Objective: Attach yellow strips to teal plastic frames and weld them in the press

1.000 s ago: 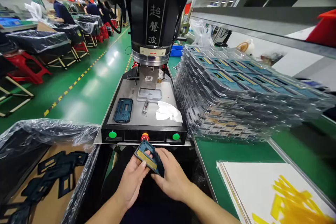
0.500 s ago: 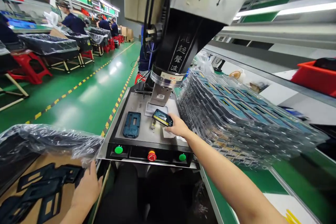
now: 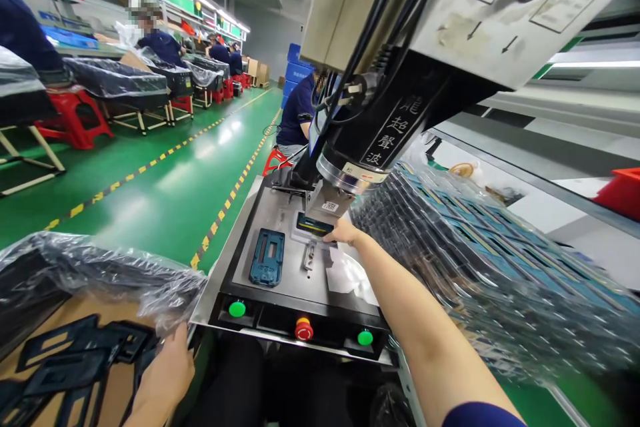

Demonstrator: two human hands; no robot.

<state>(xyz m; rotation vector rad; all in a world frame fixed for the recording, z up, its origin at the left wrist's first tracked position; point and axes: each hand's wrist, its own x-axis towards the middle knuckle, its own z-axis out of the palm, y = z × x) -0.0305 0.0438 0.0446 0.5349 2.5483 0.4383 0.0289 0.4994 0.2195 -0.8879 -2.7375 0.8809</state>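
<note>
My right hand reaches to the fixture under the black ultrasonic welder head, fingers closed on a dark blue part with a yellow strip that lies in the nest there. My left hand rests at the rim of the plastic-lined box on the left, beside black plastic frames; its fingers are hidden. A second blue part lies flat on the machine's steel plate.
Two green buttons and a red stop button line the machine's front. A tall stack of clear trays with parts stands on the right. White cloth lies on the plate. Other workers sit along the green aisle.
My right hand carried the blue part from my lap up to the fixture under the welder head. My left hand let go and moved down to the box of black frames.
</note>
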